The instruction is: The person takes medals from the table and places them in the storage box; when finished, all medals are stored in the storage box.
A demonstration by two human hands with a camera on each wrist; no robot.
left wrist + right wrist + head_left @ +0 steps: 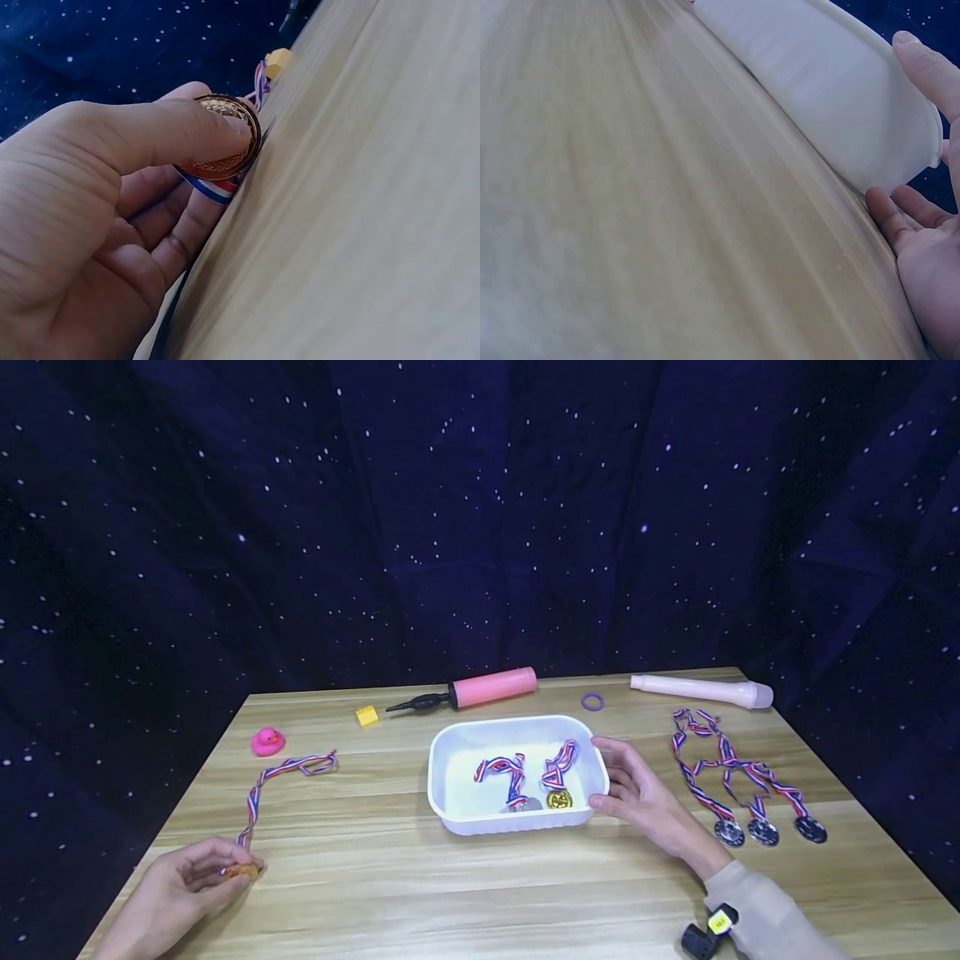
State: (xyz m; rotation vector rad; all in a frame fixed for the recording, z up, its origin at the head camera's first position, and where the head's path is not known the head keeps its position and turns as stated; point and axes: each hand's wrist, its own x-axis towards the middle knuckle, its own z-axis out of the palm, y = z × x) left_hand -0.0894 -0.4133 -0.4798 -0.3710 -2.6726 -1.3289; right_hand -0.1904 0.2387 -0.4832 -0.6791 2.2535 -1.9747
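Observation:
Near the table's front left, my left hand [183,885] pinches a bronze-coloured medal [225,139] between thumb and fingers. Its red, white and blue ribbon [255,793] trails away across the tabletop. At the centre sits a white plastic basin [517,724]; inside lie a gold medal [558,799] and a silver medal [531,804], each with a striped ribbon. My right hand [637,785] rests at the basin's right end, thumb by the near corner and fingers by the far one. The right wrist view shows these fingers [885,214] loosely spread beside the basin wall.
Silver medals [763,832] with tangled ribbons lie at the right. Along the back are a pink hand pump [495,687], a yellow block [367,716], a purple ring [592,702] and a pale tube [697,689]. A pink rubber duck [267,742] stands at the left.

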